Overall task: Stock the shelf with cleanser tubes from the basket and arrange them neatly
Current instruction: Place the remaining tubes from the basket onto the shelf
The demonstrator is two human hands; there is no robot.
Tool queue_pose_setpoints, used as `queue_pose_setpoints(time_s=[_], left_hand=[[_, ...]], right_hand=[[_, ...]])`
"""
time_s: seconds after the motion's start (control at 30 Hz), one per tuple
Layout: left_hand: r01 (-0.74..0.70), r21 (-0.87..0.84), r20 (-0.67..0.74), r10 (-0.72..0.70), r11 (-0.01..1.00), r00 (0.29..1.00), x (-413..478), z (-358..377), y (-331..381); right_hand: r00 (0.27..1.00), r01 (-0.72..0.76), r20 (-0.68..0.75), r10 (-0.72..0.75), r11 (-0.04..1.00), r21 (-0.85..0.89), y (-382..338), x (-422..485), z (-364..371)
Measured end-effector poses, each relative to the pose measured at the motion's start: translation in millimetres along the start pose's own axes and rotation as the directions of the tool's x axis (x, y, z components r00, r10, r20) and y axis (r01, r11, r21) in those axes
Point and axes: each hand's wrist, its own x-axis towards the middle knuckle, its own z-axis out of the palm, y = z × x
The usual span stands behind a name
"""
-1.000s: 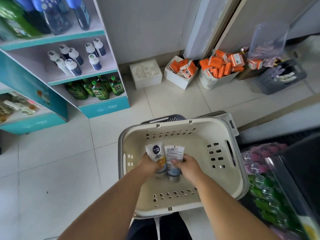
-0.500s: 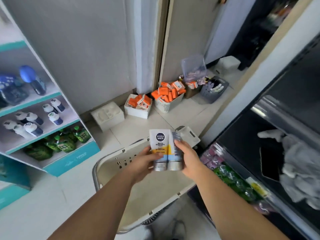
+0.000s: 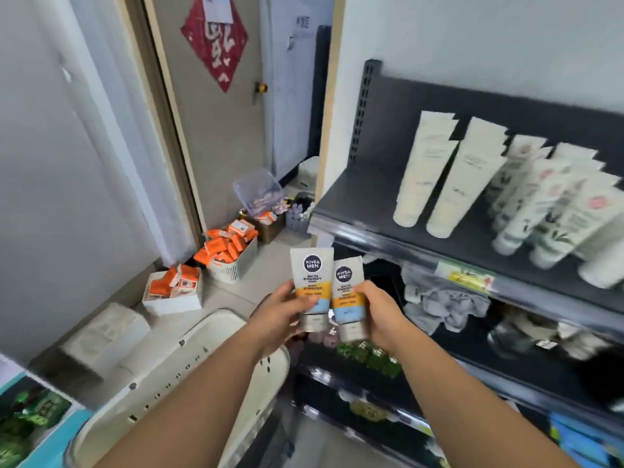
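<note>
I hold two white, orange and blue cleanser tubes upright, caps down, in front of the dark shelf [image 3: 364,197]. My left hand [image 3: 280,315] grips the left cleanser tube [image 3: 311,282]. My right hand [image 3: 378,315] grips the right cleanser tube [image 3: 348,292], which sits a little lower. The two tubes touch side by side. The cream basket [image 3: 175,383] lies below my left forearm on the floor; its inside is mostly out of view. The shelf's left part is bare; cream tubes [image 3: 435,184] stand further right.
More white tubes with pink marks [image 3: 553,211] fill the shelf's right end. Grey cloths [image 3: 445,302] lie on the shelf below, green packs [image 3: 371,359] lower still. Orange boxes [image 3: 226,248] in bins sit on the floor by a door [image 3: 216,130].
Both hands lifted the two tubes out of the basket and carried them up and right. My view swung from the floor to the dark shelf.
</note>
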Motion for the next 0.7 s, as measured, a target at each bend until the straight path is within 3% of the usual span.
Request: queue_pose_setpoints(time_s=[0.27, 0.5, 0.7], left_hand=[[-0.079, 0.076, 0.195, 0.063, 0.994, 0.979, 22, 153, -11], [-0.120, 0.149, 0.364, 0.059, 0.982, 0.930, 12, 300, -36], [-0.160, 0.172, 0.463, 0.063, 0.972, 0.884, -6, 406, -58]], right_hand=[[0.961, 0.270, -0.104, -0.256, 0.950, 0.156, -39, -73, -136], [0.846, 0.493, -0.323, -0.423, 0.853, 0.174, -63, -156, -264], [0.781, 0.573, -0.410, -0.472, 0.802, 0.168, -75, -218, -348]])
